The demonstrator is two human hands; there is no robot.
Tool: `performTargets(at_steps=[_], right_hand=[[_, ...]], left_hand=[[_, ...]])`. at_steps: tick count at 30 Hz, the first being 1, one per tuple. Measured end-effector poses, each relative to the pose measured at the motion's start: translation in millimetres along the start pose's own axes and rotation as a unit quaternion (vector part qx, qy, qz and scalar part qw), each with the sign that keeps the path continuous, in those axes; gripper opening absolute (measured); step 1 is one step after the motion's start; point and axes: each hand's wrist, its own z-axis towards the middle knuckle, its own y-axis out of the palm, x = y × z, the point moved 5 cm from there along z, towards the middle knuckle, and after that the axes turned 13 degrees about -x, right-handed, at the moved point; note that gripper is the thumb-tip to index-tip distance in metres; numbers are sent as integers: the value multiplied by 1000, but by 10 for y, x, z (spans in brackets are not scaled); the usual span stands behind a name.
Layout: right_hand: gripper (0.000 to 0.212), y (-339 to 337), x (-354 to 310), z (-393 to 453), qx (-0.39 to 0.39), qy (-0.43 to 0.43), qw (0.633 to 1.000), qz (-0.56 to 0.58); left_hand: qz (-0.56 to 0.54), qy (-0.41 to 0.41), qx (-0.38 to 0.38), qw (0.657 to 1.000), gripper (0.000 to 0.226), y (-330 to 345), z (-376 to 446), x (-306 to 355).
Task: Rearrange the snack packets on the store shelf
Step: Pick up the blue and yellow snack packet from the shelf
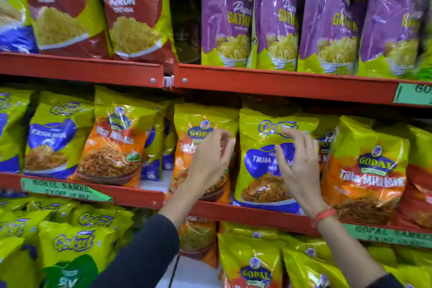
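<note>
On the middle red shelf (245, 214) stand yellow-green snack packets. My left hand (211, 159) hovers with fingers spread in front of an orange Gopal packet (198, 121). My right hand (297, 161), with a red thread on the wrist, is spread in front of a blue Gokul Tikha packet (259, 170). Neither hand grips anything. Another orange Gopal packet (367, 170) stands to the right, and an orange one (112, 147) and a blue one (49, 140) stand to the left.
The upper shelf (280, 84) carries purple Gathiya packets (226, 14) and red Nylon packets (133, 9), with a dark gap between them. Below, the lower shelf holds more Gokul packets (74, 243) and Gopal packets (252, 266). Green handwritten labels (60, 188) stick to the shelf edges.
</note>
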Motion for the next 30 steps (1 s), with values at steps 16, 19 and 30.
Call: performTargets(at_steps=[16,19,30], right_hand=[[30,304,846,-326,-109,194,910,351],[30,235,699,-302,-91,161,917,352],[34,196,-80,-476,-54,149,899,409]], left_hand=[[-310,-193,30,930,35,914,-97,-149],[-343,-190,53,918,37,802,-174,-118],[-359,-193,65,911,68,105,-537,-185]])
